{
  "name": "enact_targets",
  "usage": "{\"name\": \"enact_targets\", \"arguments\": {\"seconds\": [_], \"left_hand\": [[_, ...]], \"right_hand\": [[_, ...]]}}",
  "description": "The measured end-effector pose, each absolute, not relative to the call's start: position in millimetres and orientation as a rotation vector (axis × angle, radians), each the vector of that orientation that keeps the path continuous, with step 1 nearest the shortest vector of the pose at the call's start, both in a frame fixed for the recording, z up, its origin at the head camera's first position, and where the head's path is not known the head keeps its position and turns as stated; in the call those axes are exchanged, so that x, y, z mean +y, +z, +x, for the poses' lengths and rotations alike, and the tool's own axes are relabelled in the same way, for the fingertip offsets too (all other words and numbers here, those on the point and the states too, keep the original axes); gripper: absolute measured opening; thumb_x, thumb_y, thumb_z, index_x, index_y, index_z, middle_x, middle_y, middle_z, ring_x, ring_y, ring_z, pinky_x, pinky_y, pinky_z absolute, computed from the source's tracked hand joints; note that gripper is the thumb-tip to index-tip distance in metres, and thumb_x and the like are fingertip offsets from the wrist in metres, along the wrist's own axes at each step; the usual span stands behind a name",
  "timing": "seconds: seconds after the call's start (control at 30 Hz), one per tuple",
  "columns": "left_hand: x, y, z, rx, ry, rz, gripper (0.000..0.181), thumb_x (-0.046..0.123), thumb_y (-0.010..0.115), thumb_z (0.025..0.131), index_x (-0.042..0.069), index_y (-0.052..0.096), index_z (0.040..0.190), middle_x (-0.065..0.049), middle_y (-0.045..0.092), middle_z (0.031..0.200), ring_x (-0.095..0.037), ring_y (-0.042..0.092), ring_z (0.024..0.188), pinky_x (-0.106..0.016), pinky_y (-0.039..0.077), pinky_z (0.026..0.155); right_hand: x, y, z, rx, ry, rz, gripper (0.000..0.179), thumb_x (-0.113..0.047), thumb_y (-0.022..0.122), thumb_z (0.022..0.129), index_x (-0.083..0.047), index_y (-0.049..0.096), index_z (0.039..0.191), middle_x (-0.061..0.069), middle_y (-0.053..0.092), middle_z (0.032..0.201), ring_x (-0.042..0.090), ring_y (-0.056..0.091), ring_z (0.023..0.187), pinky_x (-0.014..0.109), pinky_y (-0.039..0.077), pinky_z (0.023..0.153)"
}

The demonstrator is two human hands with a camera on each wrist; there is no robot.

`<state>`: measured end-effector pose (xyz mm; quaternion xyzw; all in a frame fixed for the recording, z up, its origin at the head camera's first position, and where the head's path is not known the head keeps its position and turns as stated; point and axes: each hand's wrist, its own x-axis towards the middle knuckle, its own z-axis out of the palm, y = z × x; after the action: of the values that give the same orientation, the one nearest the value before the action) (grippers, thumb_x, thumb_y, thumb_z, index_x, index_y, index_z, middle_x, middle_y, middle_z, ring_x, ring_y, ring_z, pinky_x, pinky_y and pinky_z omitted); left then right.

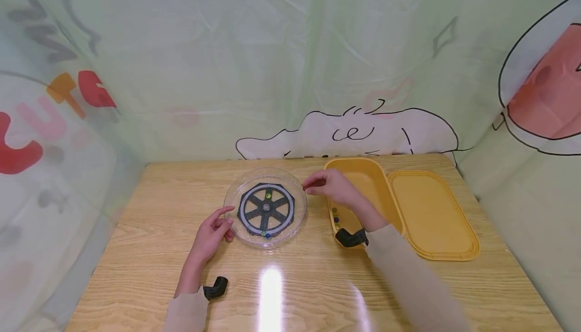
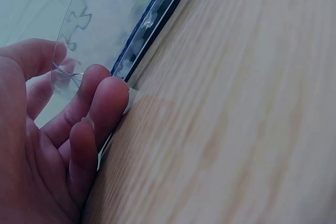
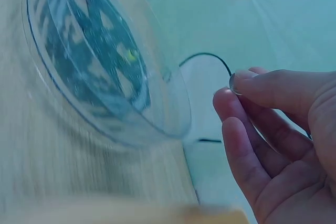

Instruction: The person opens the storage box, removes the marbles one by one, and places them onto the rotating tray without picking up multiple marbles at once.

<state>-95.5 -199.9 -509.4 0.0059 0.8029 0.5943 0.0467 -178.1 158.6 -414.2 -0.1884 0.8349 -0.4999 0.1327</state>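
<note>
A clear round dish (image 1: 297,221) stands on the table, with a black spoked wheel shape (image 1: 254,218) showing in its middle. Inside lie a yellow-green marble (image 1: 269,196), a green marble (image 1: 263,233) and a blue marble (image 1: 268,236). My left hand (image 1: 212,235) holds the dish's left rim, index finger reaching over the edge and thumb close to it. At the dish's right side, my right hand (image 1: 335,186) pinches a small glassy marble (image 3: 234,83) between thumb and fingertip, largely covered by them; it is beside the rim in the head view.
Right of the dish stands a yellow tub (image 1: 395,206), with several marbles (image 1: 336,216) along its left side, under my right forearm. A yellow lid (image 1: 431,216) lies to the tub's right. A printed curtain (image 1: 272,69) hangs behind the wooden table (image 1: 159,211).
</note>
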Motion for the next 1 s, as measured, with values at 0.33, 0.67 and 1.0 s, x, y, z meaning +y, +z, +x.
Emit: {"name": "enact_targets", "arguments": {"seconds": [0.33, 0.67, 1.0], "left_hand": [[-199.6, -508.9, -93.2, 2.445, 1.822, 0.02, 0.036, 0.016, 0.06, 0.101, 0.012, 0.058, 0.136, -0.011, 0.064, 0.072, -0.022, 0.062, 0.06, -0.029, 0.053, 0.064], [-199.4, -509.7, -93.9, 2.449, 1.818, 0.012, 0.035, 0.017, 0.061, 0.101, 0.013, 0.059, 0.136, -0.011, 0.065, 0.072, -0.023, 0.063, 0.061, -0.029, 0.053, 0.064], [-199.3, -509.7, -95.0, 2.459, 1.807, 0.011, 0.035, 0.018, 0.061, 0.101, 0.014, 0.059, 0.136, -0.01, 0.065, 0.073, -0.023, 0.063, 0.061, -0.03, 0.053, 0.064]], "right_hand": [[126.7, -426.0, -168.1, 2.335, -1.494, -0.588, 0.019, -0.001, 0.072, 0.089, 0.005, 0.072, 0.108, 0.011, 0.072, 0.101, 0.019, 0.066, 0.091, 0.029, 0.053, 0.081], [111.1, -432.1, -157.9, 2.281, -1.525, -0.587, 0.021, 0.005, 0.071, 0.089, 0.008, 0.07, 0.109, 0.013, 0.071, 0.103, 0.021, 0.066, 0.093, 0.029, 0.054, 0.082], [108.1, -434.6, -160.0, 2.266, -1.523, -0.53, 0.022, 0.005, 0.071, 0.088, 0.006, 0.07, 0.111, 0.01, 0.071, 0.103, 0.021, 0.065, 0.093, 0.03, 0.054, 0.082]]}}
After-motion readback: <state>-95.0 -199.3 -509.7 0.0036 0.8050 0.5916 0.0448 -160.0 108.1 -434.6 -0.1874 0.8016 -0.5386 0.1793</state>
